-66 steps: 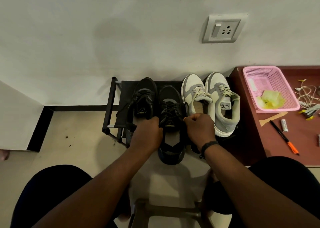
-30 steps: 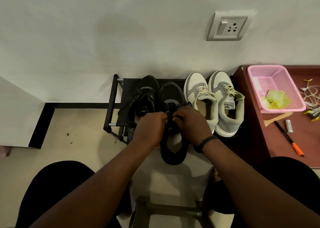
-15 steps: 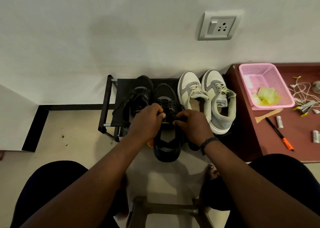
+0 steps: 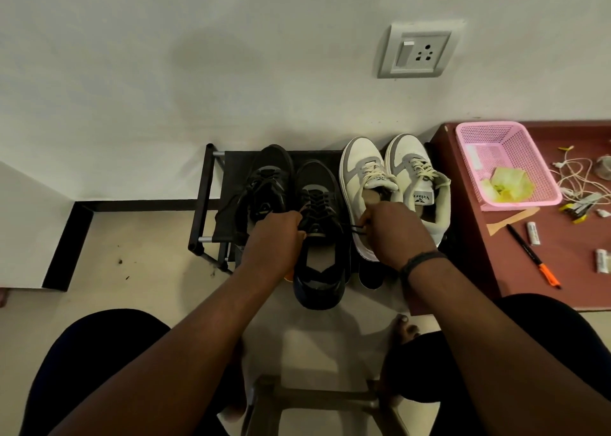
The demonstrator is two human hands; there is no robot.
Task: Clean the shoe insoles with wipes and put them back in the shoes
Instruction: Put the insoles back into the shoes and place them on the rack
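A black sneaker (image 4: 319, 237) sits on a low black shoe rack (image 4: 205, 204), its heel hanging past the front edge. A second black sneaker (image 4: 267, 184) stands to its left. My left hand (image 4: 276, 240) pinches one end of its black lace (image 4: 355, 229); my right hand (image 4: 395, 230) pinches the other end and pulls it out to the right. Two grey-and-cream sneakers (image 4: 396, 184) stand at the right end of the rack. A crumpled yellow-green wipe (image 4: 509, 182) lies in a pink basket (image 4: 476, 141).
A dark red table (image 4: 562, 257) at the right carries the basket, an orange-tipped pen (image 4: 532, 255), small tubes and white cables (image 4: 578, 177). A wall socket (image 4: 420, 50) sits above. My knees and a stool frame (image 4: 317, 399) fill the bottom of the view.
My hands were together over the black sneaker's laces; they have moved apart, the right one drawing the lace out to the right.
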